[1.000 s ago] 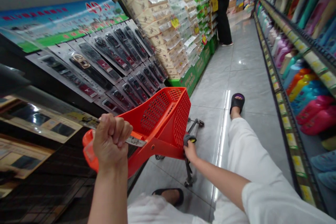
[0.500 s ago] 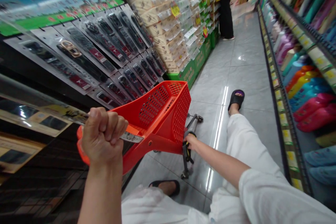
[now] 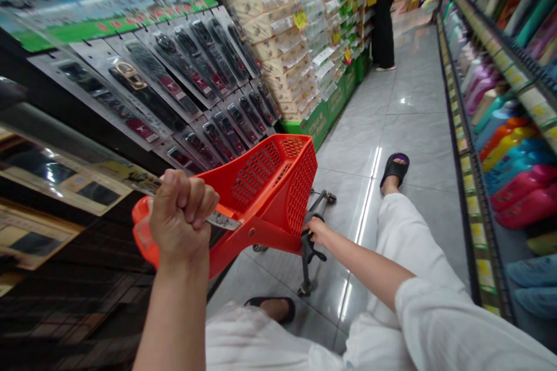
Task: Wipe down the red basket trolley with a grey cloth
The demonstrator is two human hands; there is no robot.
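My left hand (image 3: 185,214) is closed in a fist around a narrow grey bar (image 3: 224,221) with a speckled end. Whether the bar belongs to the cart, I cannot tell. Behind and below the fist stands an orange shopping cart (image 3: 256,235) with mesh sides, tilted in my view. Low at the cart's wheeled end, my right hand (image 3: 317,231) has its fingers wrapped on a black object (image 3: 310,247) with a bit of yellow, beside the metal frame. The fingers hide much of that object.
Packaged belts (image 3: 169,69) hang on the left, followed by stacked tissue packs (image 3: 278,40). A shelf of colourful bottles (image 3: 517,168) lines the right. A person in black trousers (image 3: 383,23) stands farther along the tiled aisle (image 3: 413,145). My feet wear black sandals (image 3: 395,168).
My left fist has shifted slightly right with the grey bar. The shelves and the person also sit farther right in view. The black object at my right hand has turned a little.
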